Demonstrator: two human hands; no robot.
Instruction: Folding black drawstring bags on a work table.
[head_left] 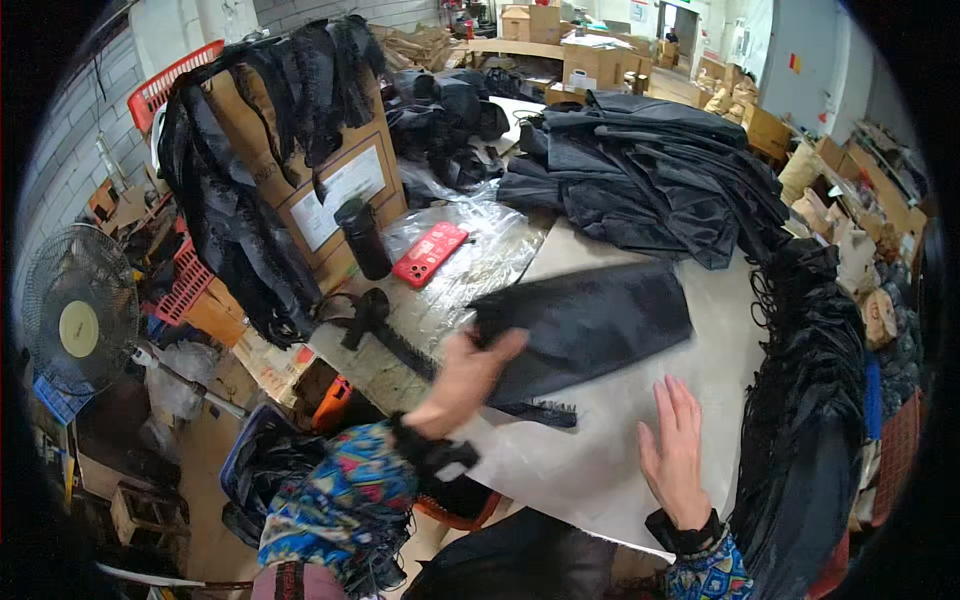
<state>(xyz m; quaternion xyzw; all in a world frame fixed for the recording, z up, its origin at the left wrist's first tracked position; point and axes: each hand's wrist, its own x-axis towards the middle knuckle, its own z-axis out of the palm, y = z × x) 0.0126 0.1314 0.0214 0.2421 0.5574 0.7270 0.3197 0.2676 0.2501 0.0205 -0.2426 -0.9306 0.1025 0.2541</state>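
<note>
Leaning over the pale worktop (pixel 580 470), we have a black cloth piece (pixel 600 325) spread before us; call it the dial's centre. Our left hand (pixel 465 378), blurred, is at its eight o'clock with the thumb toward the cloth, and we cannot tell whether it pinches anything. Our right hand (pixel 674 455) is at five o'clock, apart from the cloth, fingers stretched out straight. We see a red phone (pixel 430 254) at ten o'clock, a black fabric heap (pixel 650 180) near twelve, and fringed black cloth (pixel 800 420) at four.
</note>
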